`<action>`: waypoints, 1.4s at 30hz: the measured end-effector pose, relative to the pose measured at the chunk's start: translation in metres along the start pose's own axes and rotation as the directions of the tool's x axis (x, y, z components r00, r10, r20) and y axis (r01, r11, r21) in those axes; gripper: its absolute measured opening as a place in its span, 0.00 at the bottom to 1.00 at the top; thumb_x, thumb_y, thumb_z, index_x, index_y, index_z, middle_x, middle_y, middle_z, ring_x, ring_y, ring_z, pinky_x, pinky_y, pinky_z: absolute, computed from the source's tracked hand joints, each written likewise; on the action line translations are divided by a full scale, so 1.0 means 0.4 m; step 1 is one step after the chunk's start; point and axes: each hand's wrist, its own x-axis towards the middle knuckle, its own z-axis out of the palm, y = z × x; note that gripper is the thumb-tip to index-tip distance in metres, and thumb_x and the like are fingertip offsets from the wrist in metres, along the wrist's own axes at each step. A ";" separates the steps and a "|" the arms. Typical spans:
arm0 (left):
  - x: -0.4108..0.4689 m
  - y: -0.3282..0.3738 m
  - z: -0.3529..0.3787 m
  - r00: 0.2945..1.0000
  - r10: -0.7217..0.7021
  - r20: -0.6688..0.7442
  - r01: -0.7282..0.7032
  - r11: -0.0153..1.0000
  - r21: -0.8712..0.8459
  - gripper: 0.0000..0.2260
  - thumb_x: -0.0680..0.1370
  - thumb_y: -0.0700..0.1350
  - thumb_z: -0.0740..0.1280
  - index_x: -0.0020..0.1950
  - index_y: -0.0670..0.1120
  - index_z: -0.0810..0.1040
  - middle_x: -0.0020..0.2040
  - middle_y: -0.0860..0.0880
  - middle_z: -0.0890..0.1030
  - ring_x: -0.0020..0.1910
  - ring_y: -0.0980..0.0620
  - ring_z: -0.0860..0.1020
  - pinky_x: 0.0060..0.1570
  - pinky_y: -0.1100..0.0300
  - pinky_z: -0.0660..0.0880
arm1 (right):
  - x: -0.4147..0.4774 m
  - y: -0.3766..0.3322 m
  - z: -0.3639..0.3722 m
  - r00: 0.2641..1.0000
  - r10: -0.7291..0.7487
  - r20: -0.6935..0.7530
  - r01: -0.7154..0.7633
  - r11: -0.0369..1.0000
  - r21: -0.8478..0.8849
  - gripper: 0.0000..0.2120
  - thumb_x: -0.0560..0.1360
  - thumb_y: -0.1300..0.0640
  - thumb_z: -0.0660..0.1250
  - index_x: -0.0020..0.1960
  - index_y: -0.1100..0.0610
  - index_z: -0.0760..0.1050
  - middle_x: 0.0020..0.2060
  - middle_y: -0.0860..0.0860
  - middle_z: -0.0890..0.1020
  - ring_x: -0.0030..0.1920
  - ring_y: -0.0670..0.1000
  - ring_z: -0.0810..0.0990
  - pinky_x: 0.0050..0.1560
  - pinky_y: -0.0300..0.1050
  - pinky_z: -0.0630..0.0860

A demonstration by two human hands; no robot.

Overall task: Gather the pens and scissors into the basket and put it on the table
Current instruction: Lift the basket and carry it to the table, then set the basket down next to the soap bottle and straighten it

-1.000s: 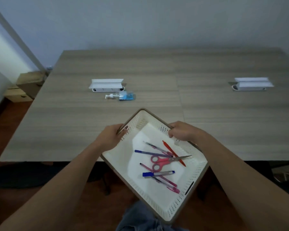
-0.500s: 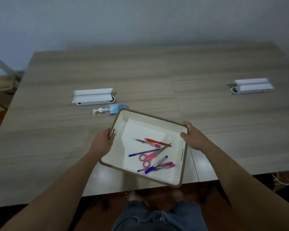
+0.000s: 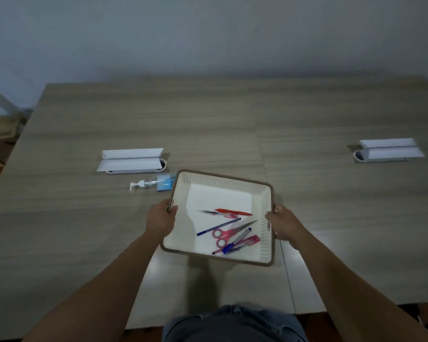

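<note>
The white basket [image 3: 223, 193], perforated along its walls and edged with a brown rim, is sitting over the near middle of the table [image 3: 307, 114], tilted slightly so its right end points toward the person; whether its base is touching the wood or is just above it is hard to tell; a shadow is falling beneath its near edge. Inside, toward the right half, the pink-handled scissors [image 3: 229, 234] are lying with blades pointing up and right; a red pen [image 3: 232, 212] is lying across the middle beside a thin dark pen with a pink clip [image 3: 211, 212]; a slim blue pen [image 3: 218, 227] is slanting just above the scissor handles; a blue-capped pen [image 3: 235, 241] and a pink pen [image 3: 247, 241] are crossing each other near the right wall. The left hand [image 3: 161, 218] is gripping the basket's left rim, thumb hooked over the edge; the right hand [image 3: 283, 224] is gripping the right rim, fingers wrapped around the outside by the handle slot. Just beyond the basket's far left corner a clear pump bottle with a blue label [image 3: 151, 185] is lying on its side, partly hidden by the rim; behind it a white open case [image 3: 131, 160] is resting on the table; a second white case [image 3: 388, 150] is sitting well apart at the far right.
</note>
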 end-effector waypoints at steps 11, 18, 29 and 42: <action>0.138 0.171 0.142 0.994 -0.043 0.099 0.055 0.992 -0.117 0.14 0.87 0.43 0.62 0.67 0.41 0.82 0.59 0.42 0.86 0.58 0.42 0.84 0.59 0.51 0.80 | 0.236 -0.063 -0.128 0.986 -0.039 -0.164 0.013 0.988 -0.157 0.21 0.82 0.52 0.65 0.74 0.55 0.76 0.65 0.55 0.85 0.61 0.60 0.85 0.65 0.62 0.82; 0.264 0.187 0.209 0.968 -0.138 0.212 0.158 0.984 -0.084 0.11 0.86 0.44 0.63 0.63 0.45 0.84 0.57 0.46 0.86 0.58 0.45 0.84 0.55 0.53 0.77 | 0.392 -0.112 -0.151 0.985 0.018 -0.170 -0.051 0.980 -0.193 0.20 0.81 0.50 0.64 0.71 0.55 0.79 0.62 0.55 0.87 0.59 0.59 0.86 0.64 0.63 0.82; 0.309 0.145 0.178 0.968 -0.131 0.215 0.165 0.975 -0.148 0.12 0.85 0.46 0.64 0.65 0.49 0.84 0.56 0.48 0.87 0.56 0.45 0.85 0.59 0.48 0.81 | 0.418 -0.140 -0.113 0.989 0.009 -0.146 -0.039 0.979 -0.202 0.19 0.83 0.53 0.64 0.72 0.57 0.78 0.64 0.57 0.86 0.60 0.60 0.86 0.63 0.59 0.83; 0.334 -0.114 0.025 0.814 -0.545 0.202 0.504 0.489 -0.712 0.06 0.83 0.40 0.68 0.51 0.43 0.85 0.47 0.42 0.85 0.40 0.47 0.83 0.39 0.56 0.79 | 0.390 -0.340 0.151 0.936 -0.335 0.110 0.336 0.753 -0.566 0.30 0.84 0.54 0.65 0.84 0.57 0.64 0.81 0.57 0.69 0.83 0.60 0.62 0.81 0.56 0.61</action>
